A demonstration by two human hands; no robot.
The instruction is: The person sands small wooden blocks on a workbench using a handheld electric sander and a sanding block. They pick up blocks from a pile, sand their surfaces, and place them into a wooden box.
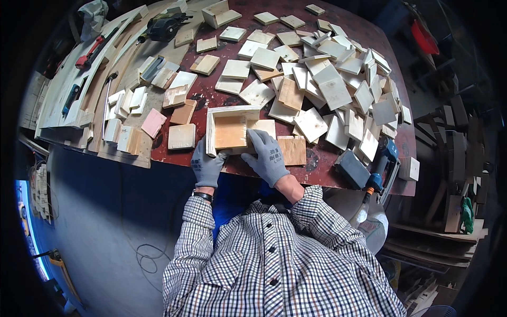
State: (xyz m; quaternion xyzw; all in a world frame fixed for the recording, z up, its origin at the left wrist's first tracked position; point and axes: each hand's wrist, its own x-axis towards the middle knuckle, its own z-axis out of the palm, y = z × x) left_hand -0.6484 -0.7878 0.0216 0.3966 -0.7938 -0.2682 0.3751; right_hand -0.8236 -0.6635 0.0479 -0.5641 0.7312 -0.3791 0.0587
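Observation:
Both my hands wear grey gloves and hold a small wooden box piece [210,132] over the near edge of the red table. Two pale plywood sides meet at its far left corner, and a light brown square panel shows inside them. My left hand [207,166] grips the near left corner, its fingers partly hidden under the piece. On the right side my right hand [268,157] is closed around the edge, thumb toward the middle. Close by lie a pale wood block [181,137] to the left and a brown wood block [292,150] to the right.
A large heap of pale wood squares [331,87] covers the table's right half. A blue nail gun [387,158] with a hose lies at the right front corner, beside a dark grey box [353,169]. Long boards [71,100], a hammer [109,79] and a black tool [165,25] are at left.

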